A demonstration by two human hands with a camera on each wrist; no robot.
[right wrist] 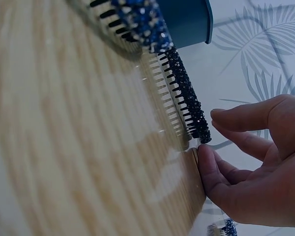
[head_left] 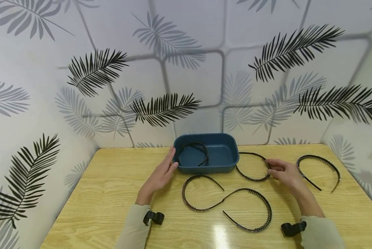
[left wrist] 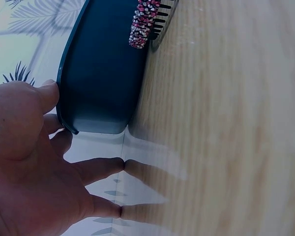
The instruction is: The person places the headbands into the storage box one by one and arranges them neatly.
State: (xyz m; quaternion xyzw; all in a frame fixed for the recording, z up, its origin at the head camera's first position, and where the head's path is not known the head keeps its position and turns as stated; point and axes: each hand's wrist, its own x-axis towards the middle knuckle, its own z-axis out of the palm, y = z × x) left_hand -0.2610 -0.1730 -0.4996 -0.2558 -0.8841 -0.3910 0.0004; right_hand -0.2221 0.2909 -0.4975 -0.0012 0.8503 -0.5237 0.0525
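Observation:
My left hand [head_left: 161,175] rests against the left end of a blue plastic bin [head_left: 220,169], fingers mostly straight and thumb at its rim. Inside the bin lies a dark toothed headband [head_left: 207,152], perhaps more than one. My right hand [head_left: 287,174] is beside a black beaded headband [right wrist: 187,93] lying to the right of the bin. In the right wrist view, its fingers and thumb stand apart around that headband's curve, one fingertip close to or touching it. The headband's left part [head_left: 249,153] reaches up to the bin.
In front of the bin lie a pink-and-white beaded headband [left wrist: 143,24] and a blue beaded headband [right wrist: 145,22], their ends meeting. Another headband [head_left: 338,173] lies at the far right of the wooden table [head_left: 111,193]. A leaf-patterned wall [head_left: 204,79] stands behind.

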